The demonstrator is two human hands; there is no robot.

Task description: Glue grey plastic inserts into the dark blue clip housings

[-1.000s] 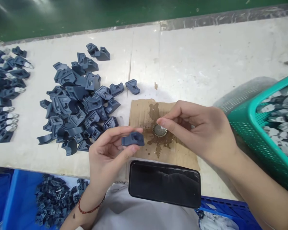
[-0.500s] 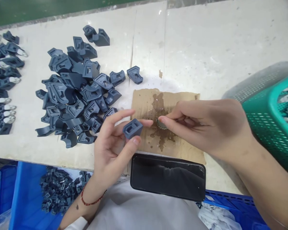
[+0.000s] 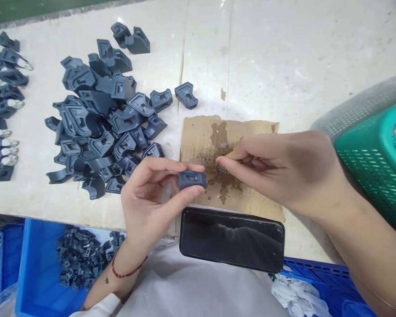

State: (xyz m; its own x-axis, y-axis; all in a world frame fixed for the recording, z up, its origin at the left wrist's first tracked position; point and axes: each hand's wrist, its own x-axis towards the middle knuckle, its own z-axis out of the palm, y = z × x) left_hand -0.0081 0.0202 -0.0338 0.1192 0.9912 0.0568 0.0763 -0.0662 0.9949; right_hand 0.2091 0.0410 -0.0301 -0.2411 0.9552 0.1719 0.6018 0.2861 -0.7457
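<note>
My left hand pinches a dark blue-grey plastic block with a slot in its face, between thumb and fingers, over the left part of a wet-stained cardboard piece. Above the cardboard's middle, my right hand is closed in a pinch. Right at its fingertips is a small round thing with a scalloped edge, like a bottle cap, mostly covered by the thumb. Whether the fingers grip it or something tiny at it, I cannot make out. A heap of similar plastic blocks lies left of the cardboard.
A black phone lies at the table's front edge. Blocks with whitish pieces attached line the far left. At the right stands a green perforated basket. Below the table are a blue bin of dark parts and white bags.
My left hand has turned the block so its slotted face lies sideways, with its fingers closer around it. The right hand stays near the round thing, its thumb covering more of it.
</note>
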